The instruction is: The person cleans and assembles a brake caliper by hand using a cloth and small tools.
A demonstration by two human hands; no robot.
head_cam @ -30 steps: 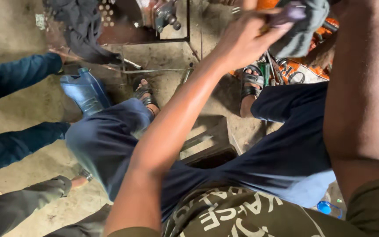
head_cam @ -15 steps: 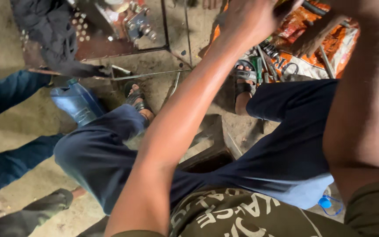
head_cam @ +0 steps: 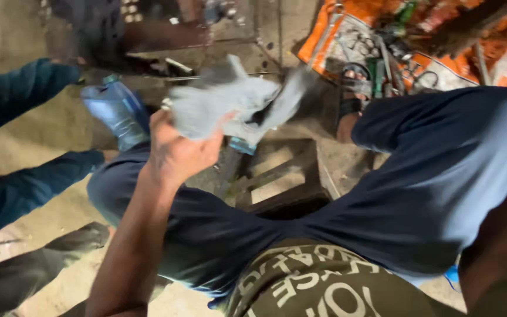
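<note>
Cloth: a grey rag (head_cam: 230,105), crumpled and motion-blurred, is held up above the knees, in front of the wooden stool.
Left hand: the left hand (head_cam: 177,152) is seen closed around the lower edge of the rag, fingers curled into the fabric, forearm running down to the lower left of the view.
Right hand: only a bare right arm (head_cam: 500,240) is seen at the right edge; the hand itself is out of view, so its state cannot be told.
Stool: a low wooden stool (head_cam: 277,182) is seen between the legs, directly under the rag.
Legs: dark blue trousers (head_cam: 441,170) are spread to either side of the stool; a sandalled foot (head_cam: 350,97) rests on the floor just beyond the right knee.
Bottle: a blue plastic bottle (head_cam: 115,114) is noted on the floor beside the left knee, near the rag but apart from it.
Tool spread: an orange sack (head_cam: 435,64) lies on the floor at the upper right, with metal tools (head_cam: 382,64) scattered on it.
Other person: legs in teal trousers (head_cam: 19,147) are seen at the left edge.
Floor: dusty concrete floor (head_cam: 7,29), blurred.
</note>
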